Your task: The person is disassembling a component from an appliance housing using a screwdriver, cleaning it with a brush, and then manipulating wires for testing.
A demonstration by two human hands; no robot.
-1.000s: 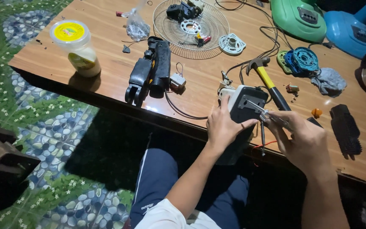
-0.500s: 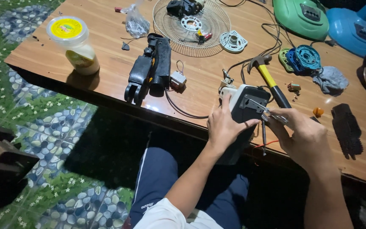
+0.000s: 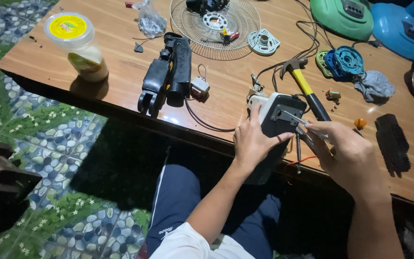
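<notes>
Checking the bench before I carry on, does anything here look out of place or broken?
The fan guard lies flat on the table among loose fan parts, so things are dismantled. Bare wires hang below the dark housing that the left hand steadies.

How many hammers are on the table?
1. The hammer, with yellow and black handle, lies just beyond the dark housing that the left hand holds. Clutter may hide others.
</notes>
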